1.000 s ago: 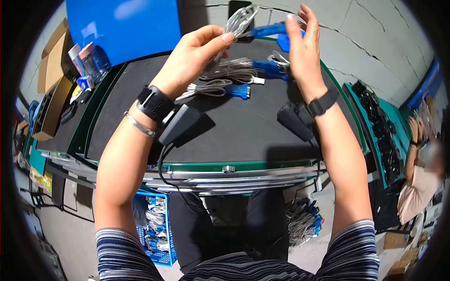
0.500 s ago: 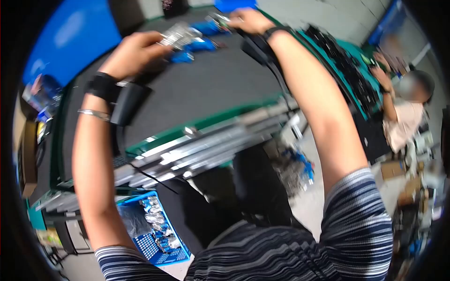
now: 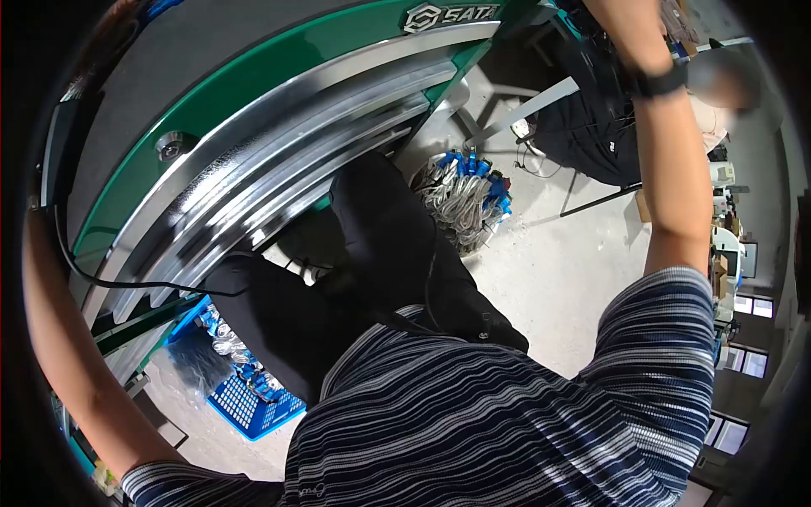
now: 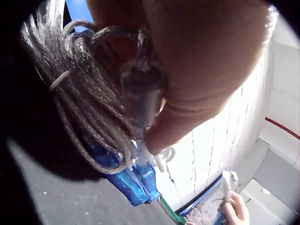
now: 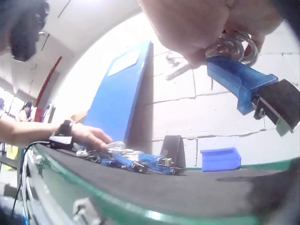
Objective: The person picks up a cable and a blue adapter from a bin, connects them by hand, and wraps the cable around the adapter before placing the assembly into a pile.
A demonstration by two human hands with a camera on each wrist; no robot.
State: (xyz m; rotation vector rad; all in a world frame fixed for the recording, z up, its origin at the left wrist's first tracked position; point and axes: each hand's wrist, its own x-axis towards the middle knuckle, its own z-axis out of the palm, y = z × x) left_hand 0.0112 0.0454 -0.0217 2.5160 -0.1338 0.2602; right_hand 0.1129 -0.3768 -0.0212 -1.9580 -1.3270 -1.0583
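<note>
Coiled grey cable fills the left of the left wrist view, where my left hand holds it, the thumb by a grey cylinder. Blue connectors show below. In the right wrist view the same left hand lies at a group of cables with blue ends on the dark worktop. Raised above, my right hand grips a clear-coiled cable by its blue connector. In the head view the right hand is cut by the top edge; the left is out of frame.
A blue bin and a blue panel stand at the wall. Below are a blue basket of cables and a heap of blue-ended cables on the floor. Another person, blurred, is at the upper right.
The head view has swung down and right, off the cables on the worktop. My right hand has moved away from them to the right; the left forearm now shows at the left edge.
</note>
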